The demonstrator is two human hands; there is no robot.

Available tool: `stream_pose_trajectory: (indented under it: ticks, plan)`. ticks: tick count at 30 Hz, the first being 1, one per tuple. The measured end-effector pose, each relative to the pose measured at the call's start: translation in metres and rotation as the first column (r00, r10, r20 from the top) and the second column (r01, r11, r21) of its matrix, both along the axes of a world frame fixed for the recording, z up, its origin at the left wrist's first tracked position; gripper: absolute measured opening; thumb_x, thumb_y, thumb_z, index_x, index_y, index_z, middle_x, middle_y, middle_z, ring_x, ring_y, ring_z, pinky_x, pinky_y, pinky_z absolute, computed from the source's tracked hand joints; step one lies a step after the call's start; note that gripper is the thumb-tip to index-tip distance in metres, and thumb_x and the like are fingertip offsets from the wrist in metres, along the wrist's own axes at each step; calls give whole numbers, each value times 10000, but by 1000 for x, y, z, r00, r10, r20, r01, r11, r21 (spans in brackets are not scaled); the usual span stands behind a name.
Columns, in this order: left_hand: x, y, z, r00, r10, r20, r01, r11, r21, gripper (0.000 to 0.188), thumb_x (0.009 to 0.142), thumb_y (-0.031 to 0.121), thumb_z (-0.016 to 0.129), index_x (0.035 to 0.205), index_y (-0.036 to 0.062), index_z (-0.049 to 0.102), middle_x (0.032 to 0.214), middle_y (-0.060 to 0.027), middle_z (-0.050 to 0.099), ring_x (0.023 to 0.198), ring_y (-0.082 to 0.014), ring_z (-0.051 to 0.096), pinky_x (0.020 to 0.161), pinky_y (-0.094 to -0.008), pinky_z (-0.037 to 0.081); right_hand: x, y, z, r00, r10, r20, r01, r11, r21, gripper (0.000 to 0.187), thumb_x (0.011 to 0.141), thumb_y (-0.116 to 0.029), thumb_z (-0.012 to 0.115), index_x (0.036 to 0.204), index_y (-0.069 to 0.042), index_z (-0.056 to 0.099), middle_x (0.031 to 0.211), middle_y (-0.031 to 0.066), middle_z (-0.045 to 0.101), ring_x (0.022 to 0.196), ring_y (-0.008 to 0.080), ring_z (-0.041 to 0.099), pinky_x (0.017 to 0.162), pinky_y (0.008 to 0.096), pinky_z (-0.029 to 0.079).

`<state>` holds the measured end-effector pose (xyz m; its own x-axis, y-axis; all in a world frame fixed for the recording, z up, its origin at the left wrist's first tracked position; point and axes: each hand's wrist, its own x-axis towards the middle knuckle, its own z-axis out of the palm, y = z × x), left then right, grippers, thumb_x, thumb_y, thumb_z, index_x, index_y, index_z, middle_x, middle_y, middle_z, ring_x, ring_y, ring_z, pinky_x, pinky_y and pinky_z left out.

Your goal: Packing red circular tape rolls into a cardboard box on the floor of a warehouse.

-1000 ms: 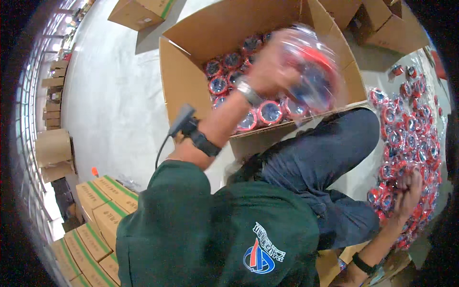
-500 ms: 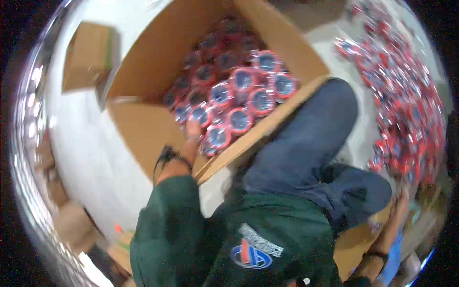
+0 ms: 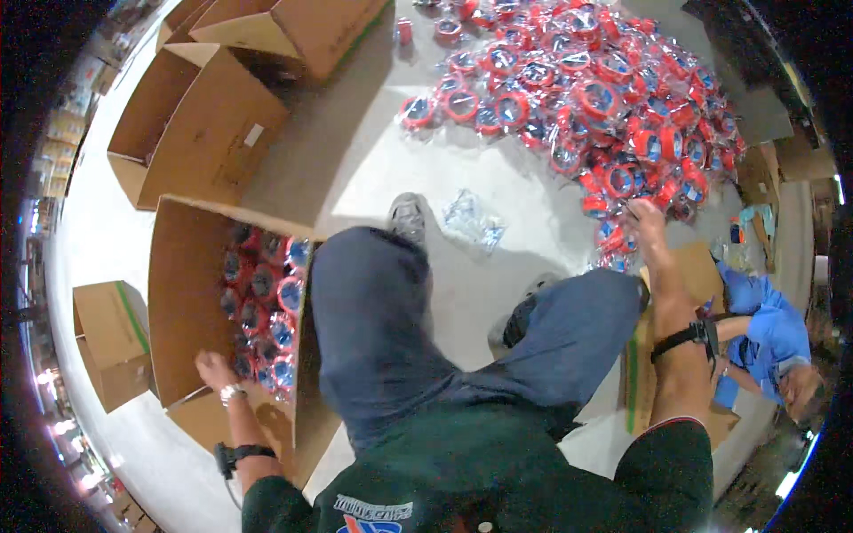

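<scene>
Red ring-shaped rolls in clear plastic wrap, with blue centres, make up a large pile (image 3: 595,98) at the far right; they look like tape rolls. At the pile's near edge, my right hand (image 3: 649,226) has its fingers closed on a wrapped red roll (image 3: 611,235), partly hidden by the hand. On the left stands an open cardboard box (image 3: 182,293) with rows of the same rolls (image 3: 263,282) inside. My left hand (image 3: 214,369) is over the near part of this box beside the rolls, fingers loosely apart and nothing visible in them.
Cardboard boxes (image 3: 213,124) stand at the far left, and a smaller carton (image 3: 111,342) sits left of the open box. Crumpled clear plastic (image 3: 473,222) lies on the floor (image 3: 382,133) past my feet. At the right a person in blue (image 3: 773,329) is close to my right arm.
My view has swung to the right, so the open box now appears at the left and the pile at the top. My left hand has drawn back from the rolls in the box.
</scene>
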<state>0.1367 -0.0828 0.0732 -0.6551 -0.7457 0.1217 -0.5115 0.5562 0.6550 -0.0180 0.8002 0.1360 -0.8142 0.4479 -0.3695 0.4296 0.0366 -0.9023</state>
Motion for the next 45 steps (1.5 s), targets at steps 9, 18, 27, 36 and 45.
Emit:
stream_pose_trajectory:
  ticks: [9, 18, 27, 36, 45]
  plan:
    - [-386, 425, 158, 265, -964, -33, 929, 246, 278, 550, 856, 236, 574, 1327, 21, 390, 1265, -161, 505, 1172, -230, 470, 982, -339, 379, -231, 75, -54, 978, -123, -170, 113, 991, -67, 222, 874, -247, 528, 1028, -99, 590, 930, -24, 592, 857, 99, 527, 774, 272, 401]
    - [-518, 788, -53, 299, -930, -213, 709, 68, 702, 751, 652, 436, 722, 1151, -87, 518, 1032, -228, 615, 934, -299, 612, 871, -386, 453, -285, 106, -141, 954, -272, -129, 203, 897, -392, 220, 915, -188, 486, 1033, -23, 570, 994, 83, 624, 840, 201, 595, 729, 335, 483]
    - [-436, 696, -3, 459, -701, -546, 703, -89, 706, 633, 728, 203, 691, 1274, 19, 427, 1115, -105, 594, 919, -158, 598, 795, -299, 486, -222, 13, -79, 905, -286, -316, 87, 850, -520, 179, 936, -130, 445, 1005, -8, 557, 949, 71, 613, 859, 183, 596, 772, 315, 487]
    - [-316, 537, 186, 160, -778, -607, 939, -71, 338, 734, 677, 57, 638, 1362, 115, 379, 1130, -45, 579, 995, -137, 550, 886, -296, 450, -150, -151, 109, 917, -78, -392, -167, 816, -553, 339, 850, -248, 575, 1105, -25, 554, 980, 67, 605, 857, 190, 599, 748, 330, 503]
    - [-162, 364, 235, 557, -490, -671, 783, 39, 621, 493, 642, 24, 578, 1132, 18, 524, 1003, -50, 619, 871, -136, 595, 740, -268, 496, 1, -297, 251, 542, 458, -705, -187, 883, 430, 132, 865, -166, 579, 901, -45, 619, 814, 63, 627, 806, 165, 581, 666, 284, 470]
